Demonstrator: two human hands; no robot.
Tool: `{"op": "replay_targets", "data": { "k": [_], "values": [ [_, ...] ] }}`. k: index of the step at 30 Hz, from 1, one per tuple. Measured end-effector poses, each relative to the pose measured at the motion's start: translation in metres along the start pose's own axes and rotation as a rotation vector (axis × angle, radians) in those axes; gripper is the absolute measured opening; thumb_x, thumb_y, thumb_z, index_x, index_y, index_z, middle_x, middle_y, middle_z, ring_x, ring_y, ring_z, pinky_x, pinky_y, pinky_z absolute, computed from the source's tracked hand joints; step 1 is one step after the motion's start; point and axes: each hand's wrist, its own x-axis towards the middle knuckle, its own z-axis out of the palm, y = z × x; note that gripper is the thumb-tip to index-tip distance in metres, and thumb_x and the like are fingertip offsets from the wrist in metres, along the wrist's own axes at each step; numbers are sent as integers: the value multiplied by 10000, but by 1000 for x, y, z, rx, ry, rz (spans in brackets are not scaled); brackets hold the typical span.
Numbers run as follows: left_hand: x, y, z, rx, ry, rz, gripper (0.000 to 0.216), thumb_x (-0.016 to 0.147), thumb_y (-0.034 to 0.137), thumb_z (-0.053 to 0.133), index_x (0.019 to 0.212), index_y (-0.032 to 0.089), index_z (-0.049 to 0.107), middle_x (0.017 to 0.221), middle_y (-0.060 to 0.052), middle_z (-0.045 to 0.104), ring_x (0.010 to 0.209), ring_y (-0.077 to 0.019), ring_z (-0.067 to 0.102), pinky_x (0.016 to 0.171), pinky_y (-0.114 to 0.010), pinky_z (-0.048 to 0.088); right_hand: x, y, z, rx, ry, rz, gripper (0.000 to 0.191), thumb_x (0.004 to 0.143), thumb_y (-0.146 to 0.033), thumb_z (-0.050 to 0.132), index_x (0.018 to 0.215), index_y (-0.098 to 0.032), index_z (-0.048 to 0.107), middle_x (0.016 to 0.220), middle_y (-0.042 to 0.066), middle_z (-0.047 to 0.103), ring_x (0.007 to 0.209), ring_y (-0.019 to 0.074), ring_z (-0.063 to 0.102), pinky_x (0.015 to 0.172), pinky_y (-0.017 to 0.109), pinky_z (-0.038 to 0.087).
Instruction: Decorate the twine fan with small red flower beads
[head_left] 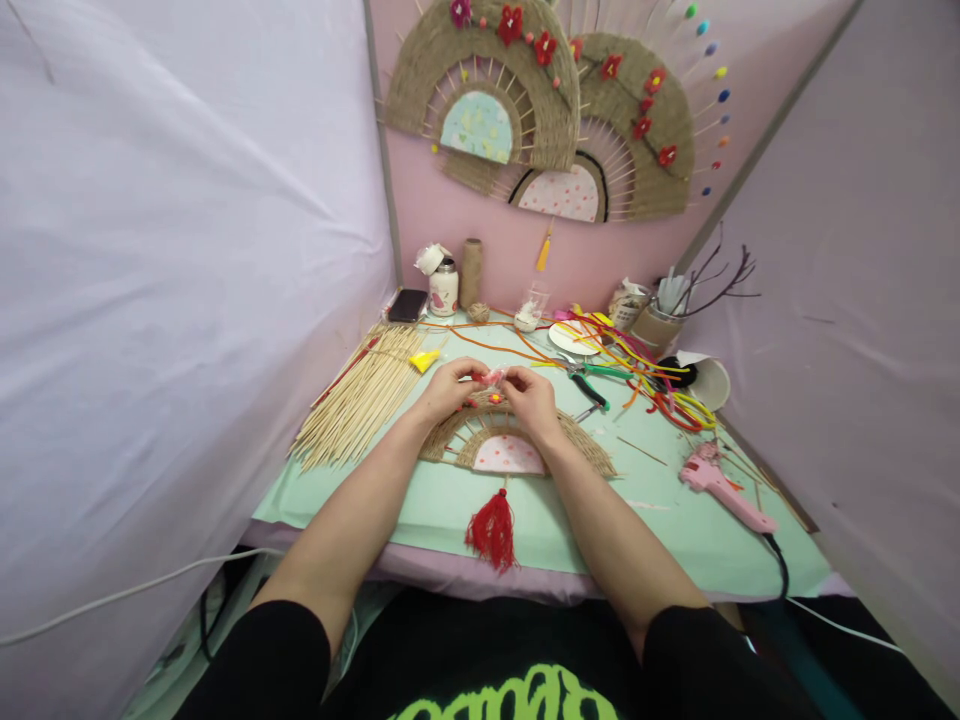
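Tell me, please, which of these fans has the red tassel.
The fan on the green table has the red tassel; the two wall fans show only a yellow tassel.

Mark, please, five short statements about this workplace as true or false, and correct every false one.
1. The left hand and the right hand meet at a small pinkish-red piece. True.
2. The tassel below the fan on the table is blue. False: this tassel is red.
3. The bundle of thin sticks lies to the left of that fan. True.
4. The pink glue gun is in the right hand. False: the glue gun lies on the table, to the right of the right arm.
5. A fan with a pale blue-green centre is on the back wall. True.
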Motion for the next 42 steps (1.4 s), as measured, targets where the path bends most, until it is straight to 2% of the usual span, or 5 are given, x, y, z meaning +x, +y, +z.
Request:
{"op": "replay_targets", "data": {
  "k": [14, 21, 29, 34, 42],
  "values": [
    [-3, 5, -4, 43, -65, -41, 150, 753, 284, 643, 797, 153, 701, 873, -52, 691, 856, -175, 619, 850, -325, 495, -1, -3, 0, -95, -4, -188, 204, 795, -403, 665, 788, -203, 704, 909, 77, 677, 835, 191, 640, 697, 309, 550],
    [-4, -2, -1, -180, -136, -279, 284, 742, 373, 672, 921, 156, 639, 884, -38, 676, 828, -178, 637, 656, -283, 532, -4, -7, 0, -124, 79, -211, 190, 793, -385, 668, 740, -203, 654, 1041, 89, 640, 879, 184, 633, 665, 301, 562],
    [-7, 6, -3, -216, -110, -301, 299, 734, 394, 689, 899, 148, 646, 832, -28, 662, 751, -140, 620, 634, -250, 509, -4, -7, -1, -83, 91, -228, 114, 801, -316, 654, 770, -213, 692, 1123, 87, 638, 985, 205, 620, 708, 311, 558],
    [-7, 7, -4, -165, -152, -284, 331, 742, 428, 662, 906, 142, 674, 785, -20, 653, 689, -127, 584, 621, -250, 476, -2, -3, 0, -50, -1, -207, 119, 810, -284, 649, 864, -226, 738, 1269, 94, 587, 971, 193, 618, 774, 348, 557],
    [-5, 6, -4, -130, -99, -275, 339, 699, 425, 694, 860, 127, 677, 797, -27, 652, 749, -148, 573, 692, -283, 464, 2, 7, -5, -295, -23, -236, 127, 802, -276, 656, 883, -216, 734, 1330, 108, 556, 999, 230, 603, 812, 406, 545]
  ]
}}
